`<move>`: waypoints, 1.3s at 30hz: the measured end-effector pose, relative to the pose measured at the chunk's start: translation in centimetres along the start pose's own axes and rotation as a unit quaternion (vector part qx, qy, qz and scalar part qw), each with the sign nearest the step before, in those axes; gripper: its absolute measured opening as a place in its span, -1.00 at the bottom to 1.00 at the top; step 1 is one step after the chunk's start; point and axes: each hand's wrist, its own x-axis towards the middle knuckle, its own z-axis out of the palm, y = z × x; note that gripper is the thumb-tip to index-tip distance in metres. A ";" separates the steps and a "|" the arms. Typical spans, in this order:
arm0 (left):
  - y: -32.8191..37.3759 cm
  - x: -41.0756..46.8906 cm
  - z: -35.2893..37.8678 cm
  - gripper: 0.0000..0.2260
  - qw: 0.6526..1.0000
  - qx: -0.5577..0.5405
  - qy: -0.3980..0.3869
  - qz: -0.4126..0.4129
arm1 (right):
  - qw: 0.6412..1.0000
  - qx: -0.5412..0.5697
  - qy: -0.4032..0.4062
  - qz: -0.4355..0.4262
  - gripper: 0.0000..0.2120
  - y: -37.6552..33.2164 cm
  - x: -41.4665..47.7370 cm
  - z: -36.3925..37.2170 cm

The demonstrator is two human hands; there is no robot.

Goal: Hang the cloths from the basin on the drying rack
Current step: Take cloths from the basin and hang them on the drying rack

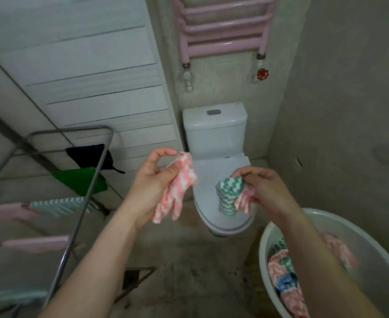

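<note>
My left hand (pixel 153 175) pinches a pink-and-white zigzag cloth (pixel 177 191) that hangs down from its fingers. My right hand (pixel 267 187) grips a bunched green-and-white cloth (pixel 229 193) together with a pink-and-white one (pixel 244 200). Both hands are held in front of me, above the floor. The white basin (pixel 372 260) sits at the lower right, under my right forearm, and holds several more crumpled cloths (pixel 283 271). The metal drying rack (pixel 85 187) stands at the left, with a black cloth (pixel 88 154), a green cloth (pixel 81 180), a green-and-white zigzag cloth (pixel 58 207) and pink cloths (pixel 37 243) on its bars.
A white toilet (pixel 216 161) with its lid down stands straight ahead against the wall. A pink wall radiator (pixel 225 26) with a red valve (pixel 262 74) hangs above it. A floor drain (pixel 131 276) lies in the bare concrete floor between rack and basin.
</note>
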 end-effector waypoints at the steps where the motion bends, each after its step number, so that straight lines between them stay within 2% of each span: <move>1: 0.5 -0.5 -1.4 -0.87 1.000 0.024 -0.014 -0.002 | 0.999 -0.022 -0.035 -0.005 -0.71 -1.2 0.1 2.1; 3: 0.9 -1.3 -3.5 -0.82 0.996 0.065 -0.052 -0.012 | 0.988 -0.073 -0.134 -0.023 -0.84 -3.4 0.0 5.6; 5: 1.6 -2.6 -6.7 -0.82 0.992 0.100 -0.071 -0.005 | 0.955 -0.139 -0.258 -0.045 -0.64 -5.0 -0.1 10.0; 7: 2.4 -3.9 -9.1 -0.83 0.989 0.121 -0.079 0.004 | 0.928 -0.171 -0.320 -0.089 -0.62 -5.9 -0.2 13.8; 10: 3.3 -5.7 -12.8 -0.78 0.981 0.180 -0.073 0.009 | 0.901 -0.269 -0.293 -0.171 -0.82 -5.6 0.4 18.3; 12: 3.9 -7.3 -16.1 -0.69 0.963 0.259 -0.066 0.024 | 0.858 -0.364 -0.293 -0.212 -0.86 -5.6 0.7 21.6; 15: 4.6 -9.7 -21.1 -0.76 0.941 0.335 -0.022 0.036 | 0.766 -0.495 -0.309 -0.270 -0.75 -5.9 0.0 26.9; 18: 4.5 -11.5 -26.0 -0.80 0.911 0.404 0.068 0.053 | 0.715 -0.564 -0.284 -0.299 -0.61 -5.9 -0.8 30.8; 20: 4.3 -13.2 -29.7 -0.78 0.890 0.436 0.110 0.070 | 0.713 -0.564 -0.304 -0.286 -0.58 -5.5 -1.1 33.5; 22: 4.2 -14.9 -32.6 -0.77 0.888 0.437 0.126 0.066 | 0.722 -0.541 -0.345 -0.257 -0.53 -4.8 -1.2 35.8; 24: 4.3 -16.2 -34.3 -0.77 0.911 0.391 0.127 0.043 | 0.726 -0.528 -0.375 -0.231 -0.50 -4.2 -1.1 37.1; 25: 4.4 -17.4 -35.8 -0.80 0.924 0.355 0.141 0.026 | 0.717 -0.530 -0.392 -0.227 -0.50 -3.8 -1.2 38.4; 27: 4.6 -18.9 -38.0 -0.85 0.943 0.288 0.165 0.008 | 0.713 -0.516 -0.419 -0.222 -0.56 -3.6 -1.6 39.8; 29: 4.6 -20.6 -40.1 -0.97 0.956 0.218 0.196 -0.001 | 0.725 -0.467 -0.463 -0.208 -0.66 -3.6 -2.0 41.5; 31: 4.4 -22.0 -41.9 -0.77 0.962 0.166 0.216 -0.010 | 0.729 -0.420 -0.504 -0.195 -0.75 -3.5 -2.4 43.1; 32: 4.2 -22.6 -42.8 -0.75 0.964 0.132 0.229 -0.016 | 0.733 -0.401 -0.515 -0.191 -0.78 -3.4 -2.7 43.9; 34: 3.9 -23.5 -44.1 -0.85 0.960 0.065 0.273 -0.018 | 0.742 -0.377 -0.520 -0.191 -0.80 -3.0 -3.2 45.9; 37: 3.1 -24.2 -45.5 -0.87 0.929 0.014 0.370 -0.017 | 0.744 -0.363 -0.524 -0.198 -0.65 -1.8 -3.8 48.6; 39: 2.4 -24.7 -46.5 -0.85 0.903 -0.020 0.428 -0.010 | 0.719 -0.388 -0.533 -0.218 -0.59 -0.9 -4.0 50.6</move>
